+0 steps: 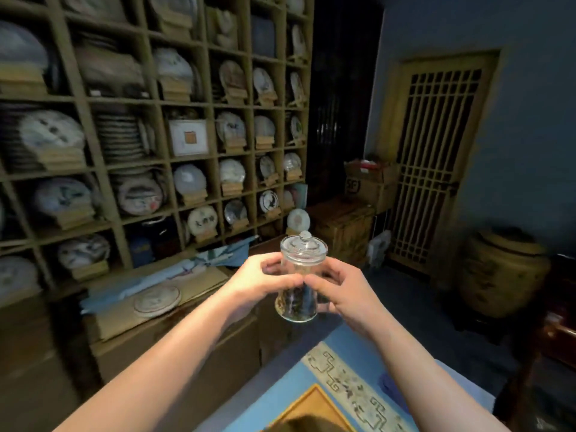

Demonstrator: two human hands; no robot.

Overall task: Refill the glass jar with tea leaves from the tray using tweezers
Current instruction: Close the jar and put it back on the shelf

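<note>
A clear glass jar [298, 302] with a knobbed glass lid on top is held up in the air in front of me. Dark tea leaves lie in its lower part. My left hand [258, 283] grips its left side and my right hand [339, 291] grips its right side, fingers wrapped around the middle. At the bottom edge, the corner of a wooden tray [314, 406] shows on a blue patterned cloth [352, 388]. No tweezers are in view.
A tall wooden shelf [156, 151] of wrapped tea cakes on stands fills the left. Low cabinets [174, 338] with paper and a tea cake stand below it. Cardboard boxes [367, 185], a lattice door [436, 157] and a large ceramic urn [501, 275] are at right.
</note>
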